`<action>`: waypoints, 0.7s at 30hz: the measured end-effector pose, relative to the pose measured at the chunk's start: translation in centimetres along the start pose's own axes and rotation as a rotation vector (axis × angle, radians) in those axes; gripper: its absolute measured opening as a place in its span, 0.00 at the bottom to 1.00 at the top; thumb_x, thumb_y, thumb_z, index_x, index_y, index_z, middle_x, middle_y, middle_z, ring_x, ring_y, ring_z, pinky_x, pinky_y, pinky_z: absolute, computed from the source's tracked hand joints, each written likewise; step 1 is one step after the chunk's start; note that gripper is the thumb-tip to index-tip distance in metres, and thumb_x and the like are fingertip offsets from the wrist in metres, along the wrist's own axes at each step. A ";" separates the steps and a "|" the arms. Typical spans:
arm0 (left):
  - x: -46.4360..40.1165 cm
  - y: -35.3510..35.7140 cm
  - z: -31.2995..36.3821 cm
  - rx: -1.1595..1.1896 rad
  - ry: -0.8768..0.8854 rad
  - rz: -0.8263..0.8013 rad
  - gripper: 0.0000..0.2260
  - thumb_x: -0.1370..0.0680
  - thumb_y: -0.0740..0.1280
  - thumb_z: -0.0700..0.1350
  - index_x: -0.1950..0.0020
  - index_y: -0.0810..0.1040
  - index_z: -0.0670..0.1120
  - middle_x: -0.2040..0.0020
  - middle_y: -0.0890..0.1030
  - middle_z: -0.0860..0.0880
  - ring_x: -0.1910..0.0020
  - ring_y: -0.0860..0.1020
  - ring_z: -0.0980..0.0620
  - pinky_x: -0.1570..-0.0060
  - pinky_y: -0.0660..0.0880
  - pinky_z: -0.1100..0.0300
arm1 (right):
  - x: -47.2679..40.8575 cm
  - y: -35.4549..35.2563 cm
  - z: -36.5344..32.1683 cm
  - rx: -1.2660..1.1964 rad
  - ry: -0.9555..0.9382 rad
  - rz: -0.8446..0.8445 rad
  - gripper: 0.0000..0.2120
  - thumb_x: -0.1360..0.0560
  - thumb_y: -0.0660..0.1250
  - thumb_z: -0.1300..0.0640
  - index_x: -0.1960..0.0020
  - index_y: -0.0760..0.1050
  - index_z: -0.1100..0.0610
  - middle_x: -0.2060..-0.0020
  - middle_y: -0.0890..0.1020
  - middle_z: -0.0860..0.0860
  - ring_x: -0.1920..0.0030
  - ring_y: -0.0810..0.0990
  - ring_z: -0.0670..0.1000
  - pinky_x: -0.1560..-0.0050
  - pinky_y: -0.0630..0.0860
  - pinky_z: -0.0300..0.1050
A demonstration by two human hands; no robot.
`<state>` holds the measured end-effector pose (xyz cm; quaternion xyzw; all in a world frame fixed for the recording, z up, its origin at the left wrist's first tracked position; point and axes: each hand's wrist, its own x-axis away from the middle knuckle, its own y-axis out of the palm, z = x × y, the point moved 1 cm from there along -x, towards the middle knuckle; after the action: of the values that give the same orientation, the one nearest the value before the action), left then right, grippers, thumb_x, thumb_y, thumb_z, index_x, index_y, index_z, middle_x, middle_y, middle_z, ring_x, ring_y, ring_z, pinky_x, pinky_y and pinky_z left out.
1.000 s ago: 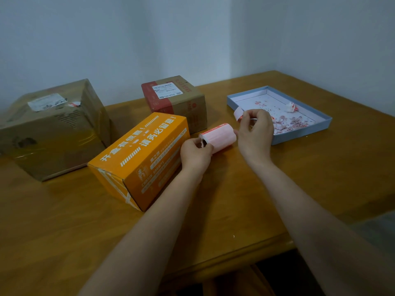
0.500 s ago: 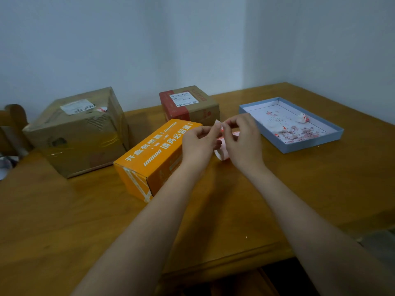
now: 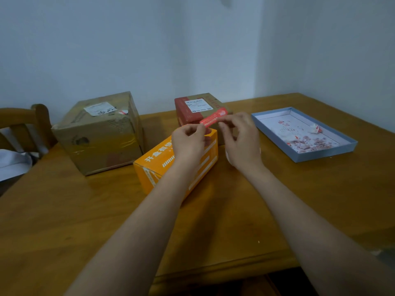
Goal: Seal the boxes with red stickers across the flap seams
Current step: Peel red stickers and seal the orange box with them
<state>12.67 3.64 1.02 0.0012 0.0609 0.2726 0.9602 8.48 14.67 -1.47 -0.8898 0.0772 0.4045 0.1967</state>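
Observation:
A red sticker (image 3: 211,119) is stretched in the air between my two hands, above the far end of the orange box (image 3: 158,165). My left hand (image 3: 189,142) pinches its left end and my right hand (image 3: 241,139) pinches its right part. The sticker roll (image 3: 227,155) lies on the table under my right hand, mostly hidden. Behind the hands stands a small brown box (image 3: 198,107) with a red band and a white label. A large taped brown box (image 3: 100,131) sits at the left.
A shallow blue tray (image 3: 324,154) with paper scraps and a crumpled wad lies at the right. A wooden chair back (image 3: 25,120) and white cloth (image 3: 12,163) are at the left table edge. The walls meet in a corner behind the table.
The roll went down onto the table. Both hands came together, peeled a red sticker free and now hold it stretched out above the orange box.

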 end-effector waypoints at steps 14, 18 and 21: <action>-2.5 -6.9 1.8 -0.127 0.001 0.271 0.11 0.19 0.62 0.42 0.61 0.75 0.49 0.60 0.79 0.50 0.64 0.77 0.53 0.60 0.77 0.59 | -1.3 3.7 0.1 0.260 0.365 -0.519 0.26 0.22 0.65 0.49 0.28 0.65 0.59 0.34 0.70 0.57 0.36 0.71 0.56 0.39 0.69 0.47; -2.9 -8.0 1.8 -0.143 -0.011 0.263 0.09 0.20 0.63 0.42 0.59 0.76 0.49 0.59 0.80 0.50 0.63 0.78 0.52 0.58 0.78 0.58 | -1.8 3.3 -0.4 0.439 0.349 -0.487 0.29 0.27 0.69 0.40 0.36 0.70 0.58 0.41 0.76 0.54 0.41 0.75 0.56 0.46 0.74 0.50; -3.0 -8.4 1.8 -0.175 -0.029 0.221 0.05 0.20 0.64 0.43 0.55 0.78 0.48 0.57 0.80 0.50 0.60 0.78 0.52 0.57 0.78 0.58 | -2.0 3.1 -1.2 0.489 0.289 -0.364 0.24 0.26 0.67 0.40 0.39 0.73 0.56 0.43 0.77 0.53 0.42 0.74 0.54 0.46 0.73 0.48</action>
<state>14.71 -5.05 2.87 -0.0717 0.0224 0.3809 0.9216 7.02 11.26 -0.13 -0.8636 0.0387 0.2018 0.4604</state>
